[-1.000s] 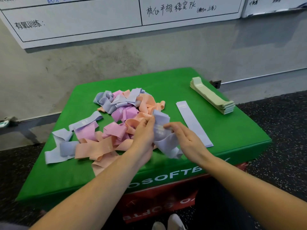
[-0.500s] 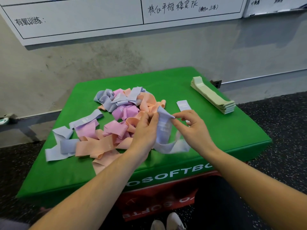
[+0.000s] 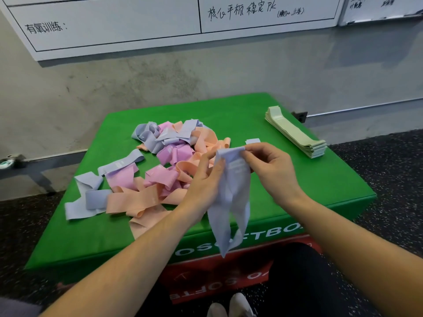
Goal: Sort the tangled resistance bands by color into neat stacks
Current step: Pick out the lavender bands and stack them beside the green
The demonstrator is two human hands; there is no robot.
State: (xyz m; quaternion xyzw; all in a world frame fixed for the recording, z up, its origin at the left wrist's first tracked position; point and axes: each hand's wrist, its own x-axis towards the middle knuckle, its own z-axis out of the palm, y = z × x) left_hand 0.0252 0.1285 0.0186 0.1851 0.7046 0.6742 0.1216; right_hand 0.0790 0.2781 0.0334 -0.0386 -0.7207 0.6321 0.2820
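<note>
A lavender band (image 3: 231, 197) hangs lifted above the green soft box (image 3: 320, 179), its loop dangling past the front edge. My left hand (image 3: 203, 179) grips its left side and my right hand (image 3: 270, 165) pinches its top right corner. Left of my hands lies a tangled pile (image 3: 164, 165) of lavender, pink and peach bands. A flat lavender band (image 3: 253, 141) lies behind my right hand, mostly hidden. A neat stack of pale green bands (image 3: 295, 131) sits at the box's far right.
The green box rests on a red box (image 3: 206, 277) on dark speckled floor. A grey wall with a whiteboard (image 3: 137, 24) stands behind. My shoes (image 3: 231, 307) show at the bottom edge.
Both hands have lifted the lavender band up out of the pile and spread its top end; its loop now hangs down over the box's front edge.
</note>
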